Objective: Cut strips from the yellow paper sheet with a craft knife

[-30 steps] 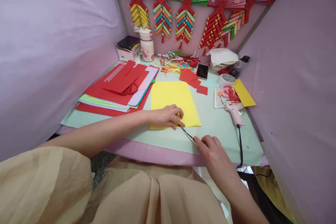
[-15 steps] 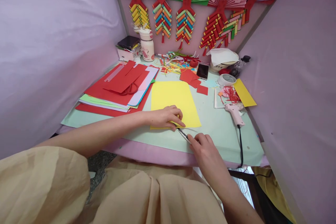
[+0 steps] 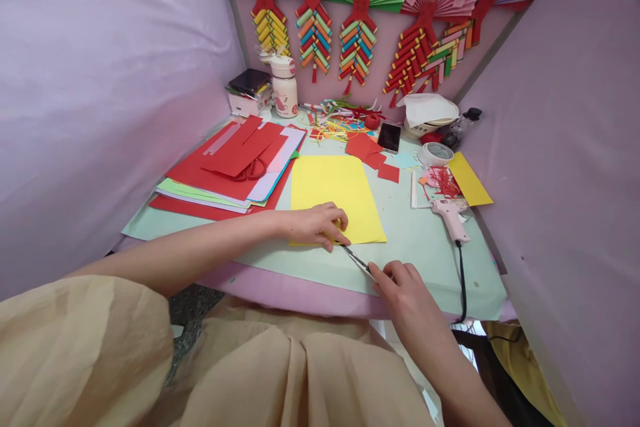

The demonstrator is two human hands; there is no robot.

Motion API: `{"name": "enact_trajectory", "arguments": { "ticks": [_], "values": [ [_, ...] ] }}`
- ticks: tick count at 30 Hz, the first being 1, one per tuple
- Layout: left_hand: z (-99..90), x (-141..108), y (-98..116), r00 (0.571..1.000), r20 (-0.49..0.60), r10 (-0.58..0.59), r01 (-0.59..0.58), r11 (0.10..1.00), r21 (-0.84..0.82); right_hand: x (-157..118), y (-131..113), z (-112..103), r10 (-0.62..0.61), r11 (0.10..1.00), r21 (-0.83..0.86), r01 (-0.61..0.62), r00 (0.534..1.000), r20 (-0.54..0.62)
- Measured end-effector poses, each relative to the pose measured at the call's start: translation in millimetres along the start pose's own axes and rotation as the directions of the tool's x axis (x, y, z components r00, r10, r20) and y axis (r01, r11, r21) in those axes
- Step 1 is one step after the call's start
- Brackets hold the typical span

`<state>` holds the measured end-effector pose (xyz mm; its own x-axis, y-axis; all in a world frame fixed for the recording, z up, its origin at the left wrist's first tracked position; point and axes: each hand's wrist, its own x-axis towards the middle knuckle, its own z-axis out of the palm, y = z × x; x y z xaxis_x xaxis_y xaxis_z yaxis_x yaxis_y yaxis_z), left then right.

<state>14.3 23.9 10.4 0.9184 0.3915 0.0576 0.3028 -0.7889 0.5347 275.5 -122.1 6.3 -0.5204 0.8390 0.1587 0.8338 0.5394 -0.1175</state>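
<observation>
A sheet of yellow paper lies flat on the pale green tabletop. My left hand rests across its near edge, fingers apart and pressing down. Beside its fingertips are the slim metal blades of what look like scissors, angled down to the right just off the paper's near edge. My right hand is closed around their dark handle, which is mostly hidden in the fingers.
Left, red scissors lie on stacked coloured paper. A glue gun with a black cord, a tape roll and a yellow strip are right. Behind stand a phone, a bottle and paper scraps.
My right hand has drawn the scissors a little right and toward me. A thin curved sliver seen by the paper's near edge earlier no longer shows. My left hand stays on the paper.
</observation>
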Motion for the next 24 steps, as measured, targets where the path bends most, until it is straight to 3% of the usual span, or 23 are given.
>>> {"name": "enact_trajectory", "arguments": {
  "ticks": [5,16,24],
  "values": [
    [1.6,-0.9,-0.7,1.0,-0.017,0.005,-0.005,1.0,-0.013,1.7,-0.1,-1.3,-0.025,1.0,-0.013,0.025,1.0,0.007],
    [0.8,-1.1,0.9,1.0,-0.016,-0.007,0.008,1.0,0.009,26.6,-24.6,10.0,-0.06,0.997,-0.058,0.059,0.998,-0.005],
    [-10.2,-21.5,7.3,0.999,-0.029,-0.016,0.015,0.999,-0.042,26.4,-23.7,6.5,-0.026,1.0,-0.009,0.026,1.0,-0.002]
  ]
}}
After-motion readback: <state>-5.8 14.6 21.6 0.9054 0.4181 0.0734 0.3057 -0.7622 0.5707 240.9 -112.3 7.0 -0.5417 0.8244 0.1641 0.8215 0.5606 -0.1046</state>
